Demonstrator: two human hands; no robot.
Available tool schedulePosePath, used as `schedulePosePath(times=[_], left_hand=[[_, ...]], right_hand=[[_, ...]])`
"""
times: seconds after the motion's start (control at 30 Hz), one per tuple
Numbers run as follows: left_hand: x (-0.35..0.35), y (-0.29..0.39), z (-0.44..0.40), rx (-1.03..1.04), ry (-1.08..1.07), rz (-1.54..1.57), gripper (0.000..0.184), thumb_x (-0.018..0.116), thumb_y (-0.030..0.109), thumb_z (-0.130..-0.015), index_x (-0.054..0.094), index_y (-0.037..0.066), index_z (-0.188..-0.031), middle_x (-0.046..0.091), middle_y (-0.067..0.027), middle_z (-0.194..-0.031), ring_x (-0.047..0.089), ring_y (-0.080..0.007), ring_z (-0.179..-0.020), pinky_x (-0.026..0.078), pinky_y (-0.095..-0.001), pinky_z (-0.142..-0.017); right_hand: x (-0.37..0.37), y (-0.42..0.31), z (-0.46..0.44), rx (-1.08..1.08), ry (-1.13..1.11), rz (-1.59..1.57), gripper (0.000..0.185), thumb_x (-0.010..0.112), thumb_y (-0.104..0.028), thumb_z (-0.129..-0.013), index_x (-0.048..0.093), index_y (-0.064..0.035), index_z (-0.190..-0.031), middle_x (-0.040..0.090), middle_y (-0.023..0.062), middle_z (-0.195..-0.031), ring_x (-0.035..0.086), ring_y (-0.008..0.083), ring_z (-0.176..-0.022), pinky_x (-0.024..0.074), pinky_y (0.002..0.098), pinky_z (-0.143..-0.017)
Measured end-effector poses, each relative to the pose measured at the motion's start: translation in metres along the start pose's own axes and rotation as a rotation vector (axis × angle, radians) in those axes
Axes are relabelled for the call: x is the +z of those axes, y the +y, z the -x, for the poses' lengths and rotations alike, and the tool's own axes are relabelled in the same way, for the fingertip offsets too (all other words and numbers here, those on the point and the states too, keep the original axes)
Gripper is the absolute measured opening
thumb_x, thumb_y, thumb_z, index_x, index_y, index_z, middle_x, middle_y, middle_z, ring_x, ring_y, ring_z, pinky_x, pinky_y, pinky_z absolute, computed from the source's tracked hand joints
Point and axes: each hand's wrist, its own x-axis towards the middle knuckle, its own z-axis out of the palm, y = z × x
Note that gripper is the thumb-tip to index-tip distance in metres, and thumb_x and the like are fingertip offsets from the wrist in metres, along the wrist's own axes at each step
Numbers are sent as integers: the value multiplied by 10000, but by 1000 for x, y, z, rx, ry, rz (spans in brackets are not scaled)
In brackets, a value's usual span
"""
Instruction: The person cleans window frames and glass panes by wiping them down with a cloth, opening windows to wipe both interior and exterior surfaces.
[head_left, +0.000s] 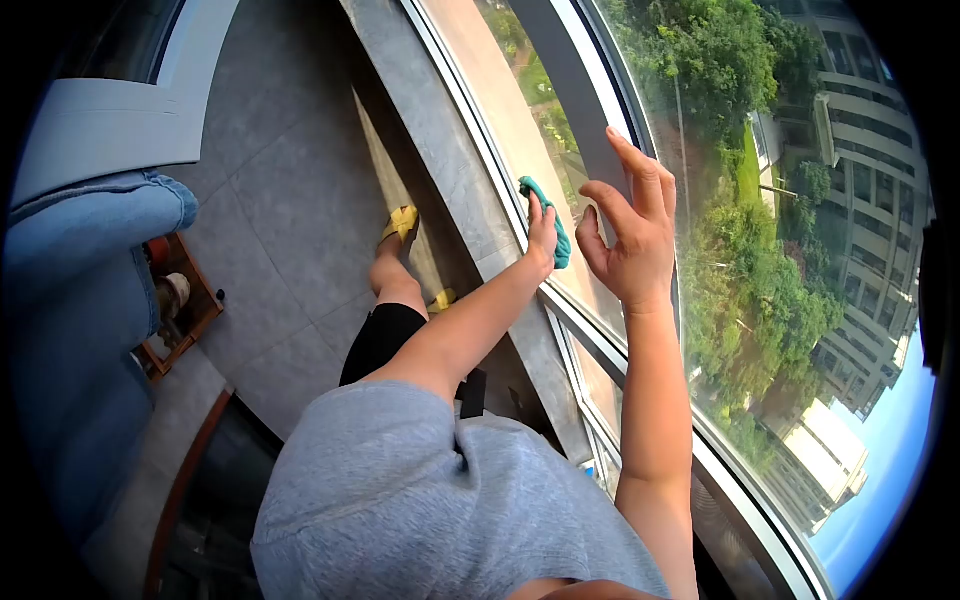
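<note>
My left hand [543,232] presses a green cloth [562,246] against the lower part of the window glass, beside the white frame. The cloth is bunched under the palm and fingers. My right hand [640,235] is raised in front of the grey upright window frame [572,75]. Its thumb and fingers are bent and apart, with nothing seen between them. Whether its fingertips touch the frame, I cannot tell.
A grey stone ledge [440,125] runs below the window. My feet, in yellow-strapped sandals [402,220], stand on grey floor tiles [285,190]. To the left are a blue padded seat [75,270] and a wooden box [190,310] with items inside. Trees and buildings show outside.
</note>
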Motion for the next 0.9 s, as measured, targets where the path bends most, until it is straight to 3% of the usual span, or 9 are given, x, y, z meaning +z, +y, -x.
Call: schedulePosePath(times=[0.07,0.17,0.23,0.33,0.43,0.63,0.7,0.83,0.9], left_hand=[[3,60,-37,69,13,-77,701,406,306,-1110,8,239,-1682,153,-59,-1714,219,-232,-1550,231,-393,-1245],[1,141,-141,401,149,-320,616,385,226,-1098,165,140,-1667,138,-96,-1718,216,-263,-1559,220,-372,-1257],[-8,212,-206,493,46,-234,639,388,207,-1106,110,178,-1680,128,-78,-1737,231,-233,-1559,220,-354,-1247],[2,324,-264,554,56,-302,624,375,199,-1110,123,180,-1681,140,-68,-1736,253,-203,-1545,256,-346,-1226],[21,411,-291,546,129,-365,487,433,305,-1106,441,88,-1542,405,44,-620,494,-53,-531,416,-260,-466],[-21,445,-385,604,242,-451,507,475,372,-1069,495,98,-1494,481,-58,-882,514,-180,-798,415,-343,-696],[-40,435,-409,625,302,-477,515,489,395,-1057,512,101,-1479,506,-92,-969,521,-222,-887,415,-371,-772],[-85,399,-454,655,444,-528,532,517,440,-1032,548,107,-1447,557,-160,-1144,535,-306,-1065,414,-427,-926],[-103,371,-468,650,521,-565,542,531,462,-1020,565,111,-1431,582,-194,-1231,541,-349,-1154,414,-454,-1002]], right_hand=[[-2,-5,-4,32,-26,17,238,680,10,-711,735,-87,-921,573,121,-1478,540,324,-1272,459,413,-1063],[-3,-6,-8,51,-52,80,229,705,-3,-695,714,-80,-910,577,110,-1464,559,310,-1271,502,407,-1040],[-4,-12,-13,89,-80,115,251,699,-15,-686,731,-86,-924,586,113,-1445,563,302,-1262,506,390,-1027],[0,-11,-12,96,-80,119,279,702,-27,-672,744,-82,-942,591,127,-1432,566,306,-1234,511,381,-1012],[-1,-10,-11,90,-118,167,294,696,-53,-665,762,-79,-951,597,150,-1408,559,305,-1209,516,378,-998],[1,-10,-6,68,-110,259,286,659,-122,-683,789,-115,-938,611,139,-1321,541,292,-1176,535,347,-938],[-1,-11,-3,79,-138,277,292,649,-150,-687,794,-134,-940,601,126,-1286,531,284,-1156,528,345,-925],[-4,-12,3,58,-187,315,237,629,-165,-729,800,-103,-880,528,180,-1374,489,318,-1177,434,392,-936],[-7,-15,2,94,-191,370,268,612,-246,-778,808,-175,-946,528,123,-1318,470,281,-1139,457,342,-953]])
